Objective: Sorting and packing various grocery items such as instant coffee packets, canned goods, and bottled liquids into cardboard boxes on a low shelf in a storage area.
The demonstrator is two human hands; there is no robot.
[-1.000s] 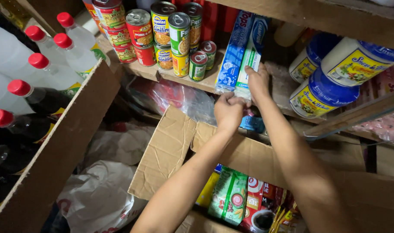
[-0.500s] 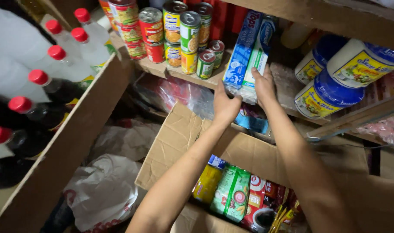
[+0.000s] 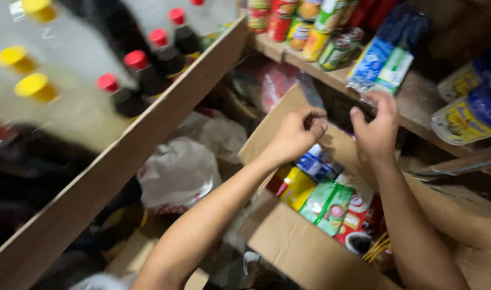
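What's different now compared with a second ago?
Both hands came down off the shelf: the left hand and right hand now hover over the open cardboard box, away from the blue and green packets. Packets, cans and bottles stayed on their shelves.

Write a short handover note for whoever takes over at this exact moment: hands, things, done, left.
Left hand: loosely curled above the open cardboard box, holding nothing visible.
Right hand: raised at the shelf edge just below the blue and green packets; whether its fingers grip anything is blurred.
Done: some packets stand on the wooden shelf beside the cans.
Left: coloured packets remain in the box.
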